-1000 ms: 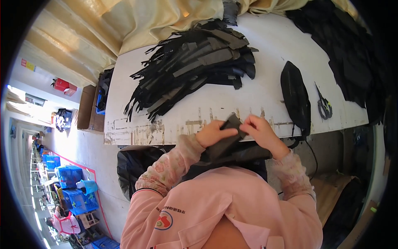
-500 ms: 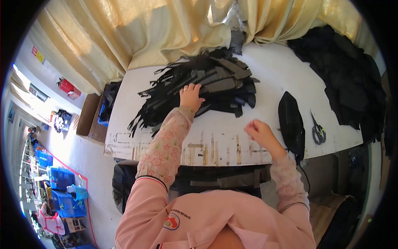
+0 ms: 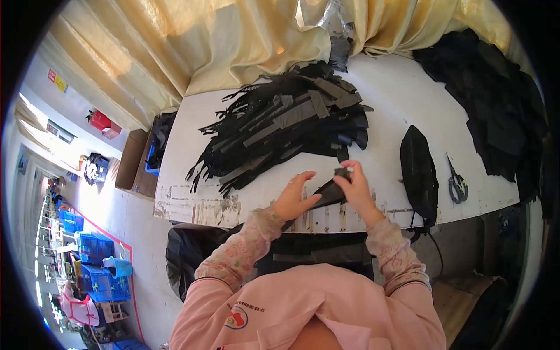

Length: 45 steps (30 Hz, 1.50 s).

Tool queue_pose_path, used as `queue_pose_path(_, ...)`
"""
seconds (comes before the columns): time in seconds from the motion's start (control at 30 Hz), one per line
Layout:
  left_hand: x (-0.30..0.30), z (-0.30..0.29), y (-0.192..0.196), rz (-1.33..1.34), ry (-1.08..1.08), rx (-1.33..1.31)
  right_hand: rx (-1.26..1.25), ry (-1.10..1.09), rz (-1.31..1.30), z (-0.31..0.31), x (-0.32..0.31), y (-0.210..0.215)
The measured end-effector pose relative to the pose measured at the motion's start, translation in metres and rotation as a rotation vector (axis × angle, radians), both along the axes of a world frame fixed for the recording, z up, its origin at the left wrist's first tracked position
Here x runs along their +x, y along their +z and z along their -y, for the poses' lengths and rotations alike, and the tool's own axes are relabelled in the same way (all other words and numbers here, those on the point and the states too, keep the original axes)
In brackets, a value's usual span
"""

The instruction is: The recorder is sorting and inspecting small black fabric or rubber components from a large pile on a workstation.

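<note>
A dark strip of fabric [image 3: 331,192] slants over the table's front part. Its upper end is pinched between the thumb and fingers of my right hand [image 3: 356,188]. My left hand [image 3: 293,197] is beside the strip, thumb and fingers spread; its thumb overlaps the strip, but I cannot tell if they touch. The strip's lower part disappears behind my left hand and wrist. Beyond both hands lies a wide pile of black and dark grey strips [image 3: 286,125], with frayed, narrow ends toward the left.
Right of my hands are a long black pouch-like piece [image 3: 418,175] and scissors [image 3: 457,185]. A large heap of black fabric [image 3: 496,111] covers the white table's [image 3: 385,87] right end. Cream curtains [image 3: 251,41] hang behind. A cardboard box [image 3: 135,160] stands left of the table.
My left hand has come off the pile and moved nearer me. My right hand has moved slightly left, and a strip is now in it.
</note>
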<state>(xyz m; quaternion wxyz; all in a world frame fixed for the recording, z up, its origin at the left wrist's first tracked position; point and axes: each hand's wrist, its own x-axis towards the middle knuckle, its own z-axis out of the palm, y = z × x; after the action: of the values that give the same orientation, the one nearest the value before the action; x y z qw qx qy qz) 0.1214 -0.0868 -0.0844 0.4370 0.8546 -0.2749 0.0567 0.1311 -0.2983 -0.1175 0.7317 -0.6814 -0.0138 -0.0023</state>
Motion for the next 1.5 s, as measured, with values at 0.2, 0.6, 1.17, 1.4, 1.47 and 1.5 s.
queue_pose_path(0.2, 0.014, 0.034, -0.023, -0.594, -0.049, -0.452, -0.726, -0.179, 0.283, -0.023, -0.059, 0.055)
queue_pose_path(0.6, -0.001, 0.034, -0.001, -0.659, -0.083, -0.353, -0.909, -0.106, 0.370, -0.004, -0.047, 0.049)
queue_pose_path(1.17, -0.045, 0.043, 0.035, 0.035, -0.122, 0.165, 0.142, 0.036, -0.332, 0.014, -0.032, 0.032)
queue_pose_path(1.4, -0.032, 0.031, 0.030, -0.583, -0.170, -0.322, 0.491, 0.302, -0.402, 0.020, -0.050, 0.050)
queue_pose_path(1.47, -0.026, 0.025, 0.032, -0.764, -0.214, -0.522, 0.246, 0.351, -0.289, 0.024, -0.051, 0.055)
queue_pose_path(1.5, -0.024, 0.023, 0.033, -0.783, -0.243, -0.588, 0.271, 0.514, -0.338, 0.026, -0.054, 0.053)
